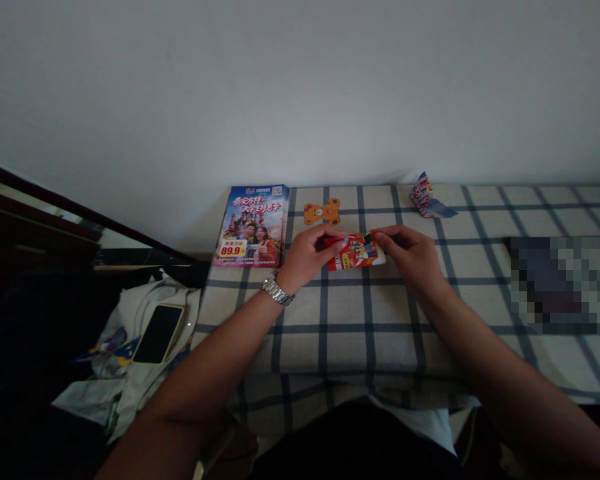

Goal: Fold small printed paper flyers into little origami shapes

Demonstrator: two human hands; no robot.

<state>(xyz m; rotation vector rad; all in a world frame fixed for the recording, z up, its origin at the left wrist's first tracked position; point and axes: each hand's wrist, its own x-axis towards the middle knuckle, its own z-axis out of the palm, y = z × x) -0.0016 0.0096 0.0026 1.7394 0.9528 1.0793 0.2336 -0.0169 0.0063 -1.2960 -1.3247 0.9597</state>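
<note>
Both my hands hold a small red printed paper (356,252) just above the checked tablecloth (360,320). My left hand (307,257), with a metal watch at its wrist, pinches the paper's left end. My right hand (410,257) pinches its right end with closed fingers. An orange bear-shaped cutout (323,212) lies flat just behind the paper.
A colourful flyer (253,225) lies at the table's back left corner. A folded printed scrap (427,197) sits by the wall at the back. A pixelated patch (557,283) covers part of the right side. A phone (159,333) rests on cloth left of the table.
</note>
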